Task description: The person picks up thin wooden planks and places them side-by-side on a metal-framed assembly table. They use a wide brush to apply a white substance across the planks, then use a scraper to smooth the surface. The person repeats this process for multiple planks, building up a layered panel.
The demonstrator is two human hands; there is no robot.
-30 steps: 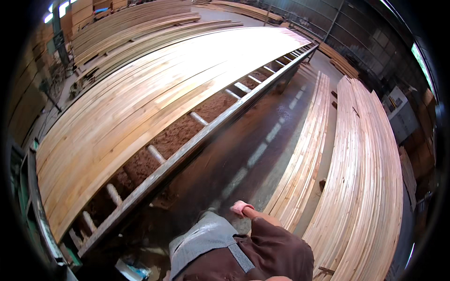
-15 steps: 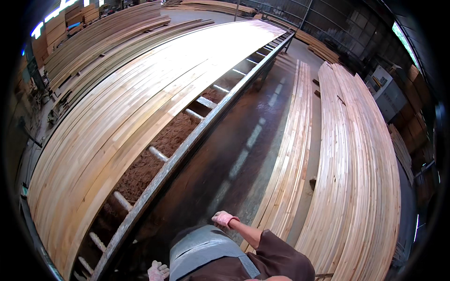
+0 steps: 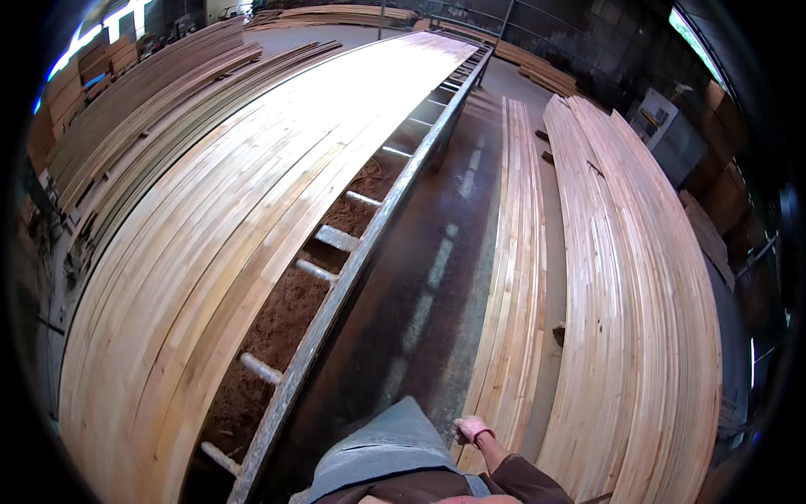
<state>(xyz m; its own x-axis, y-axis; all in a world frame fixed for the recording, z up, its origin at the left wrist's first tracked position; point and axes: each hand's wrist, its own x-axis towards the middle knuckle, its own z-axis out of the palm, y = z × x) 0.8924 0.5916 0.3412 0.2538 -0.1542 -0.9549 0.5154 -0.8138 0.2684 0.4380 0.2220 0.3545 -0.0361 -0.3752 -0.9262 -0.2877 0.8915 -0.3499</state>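
My right hand (image 3: pixel 472 429), in a pink-and-white work glove, hangs low beside my body with its fingers curled in. No object shows in it. It overlaps the near left edge of a narrow stack of long wooden boards (image 3: pixel 514 286); I cannot tell whether it touches them. My left hand is out of sight. At my left, long pale boards (image 3: pixel 193 286) lie side by side on a long metal roller frame (image 3: pixel 340 301). A grey apron (image 3: pixel 390 441) covers my front.
Crosswise rollers (image 3: pixel 262 368) show beside the boards, with brown sawdust (image 3: pixel 285 315) below. A dark floor aisle (image 3: pixel 407 286) runs ahead between frame and stacks. A wider board stack (image 3: pixel 625 302) lies at right. More boards (image 3: pixel 159 126) lie far left. A pale cabinet (image 3: pixel 672 134) stands far right.
My right hand has swung right, from above the aisle floor to the narrow stack's edge. My left hand has dropped out of view. My view has shifted relative to the frame and stacks.
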